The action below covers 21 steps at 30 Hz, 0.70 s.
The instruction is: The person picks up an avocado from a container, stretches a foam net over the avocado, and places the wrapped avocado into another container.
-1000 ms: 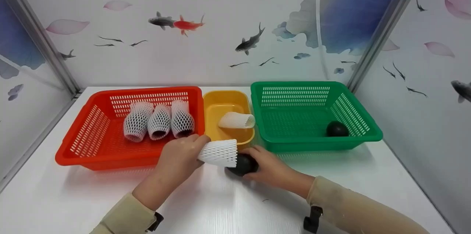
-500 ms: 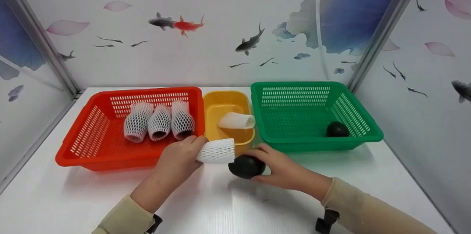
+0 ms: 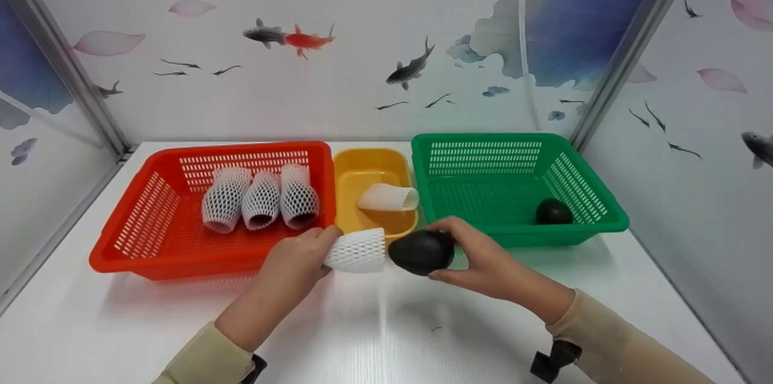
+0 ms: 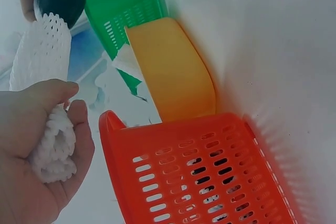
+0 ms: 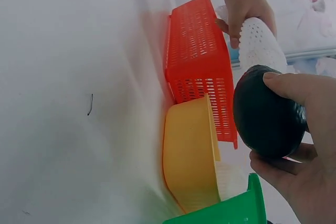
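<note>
A white foam net sleeve [image 3: 356, 250] is gripped at one end by my left hand [image 3: 295, 260]; its mouth faces right. In the left wrist view part of the foam net bunches up inside the left palm [image 4: 16, 150]. My right hand [image 3: 483, 260] holds a dark avocado [image 3: 421, 252] between thumb and fingers, its narrow end toward the sleeve's mouth. Avocado and sleeve are close together above the table, in front of the yellow bin [image 3: 345, 191]. From the right wrist view, the avocado [image 5: 268, 111] overlaps the sleeve's end, so whether they touch I cannot tell.
On the left, a red basket [image 3: 151, 257] holds three net-wrapped dark fruits [image 3: 261, 200]. Another foam sleeve [image 3: 386, 197] lies in the yellow bin. To the right, a green basket [image 3: 483, 230] holds one avocado [image 3: 554, 211]. Printed panels enclose the white table [image 3: 386, 336].
My right hand has drawn the avocado rightward and up, away from the sleeve's mouth, and more of the avocado shows. The left hand with the sleeve has barely moved.
</note>
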### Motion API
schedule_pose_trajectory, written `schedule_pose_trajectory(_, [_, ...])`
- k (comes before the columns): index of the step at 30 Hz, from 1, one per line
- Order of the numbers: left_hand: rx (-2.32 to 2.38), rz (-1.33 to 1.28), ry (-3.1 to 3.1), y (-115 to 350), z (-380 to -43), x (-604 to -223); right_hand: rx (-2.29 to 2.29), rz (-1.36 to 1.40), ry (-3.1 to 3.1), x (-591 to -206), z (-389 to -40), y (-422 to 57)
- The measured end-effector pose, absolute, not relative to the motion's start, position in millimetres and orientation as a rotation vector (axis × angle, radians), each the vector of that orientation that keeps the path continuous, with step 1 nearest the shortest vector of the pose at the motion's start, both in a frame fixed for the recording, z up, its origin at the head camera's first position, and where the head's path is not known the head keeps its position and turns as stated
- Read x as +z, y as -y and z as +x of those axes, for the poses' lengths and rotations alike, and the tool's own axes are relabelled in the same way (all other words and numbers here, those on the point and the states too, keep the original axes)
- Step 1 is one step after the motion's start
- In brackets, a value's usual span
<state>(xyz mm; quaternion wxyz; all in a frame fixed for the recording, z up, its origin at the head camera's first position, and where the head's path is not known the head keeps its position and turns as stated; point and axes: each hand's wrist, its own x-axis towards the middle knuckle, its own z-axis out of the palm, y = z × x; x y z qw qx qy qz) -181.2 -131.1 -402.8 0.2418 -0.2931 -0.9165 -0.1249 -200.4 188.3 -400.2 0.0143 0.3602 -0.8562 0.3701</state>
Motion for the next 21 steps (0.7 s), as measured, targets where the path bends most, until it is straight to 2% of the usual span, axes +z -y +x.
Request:
schedule_pose_trajectory(9, [-0.393, -0.833, 2.518, 124.3, -178.2, -403.4, 1.351, 1.037, 2.652, -397.8, -196.6, -187.1])
schedule_pose_trajectory(21, [-0.354, -0.854, 2.501, 109.8, -177.2, -404.4, 1.480, 1.066, 2.520, -397.4, -192.8, -176.1])
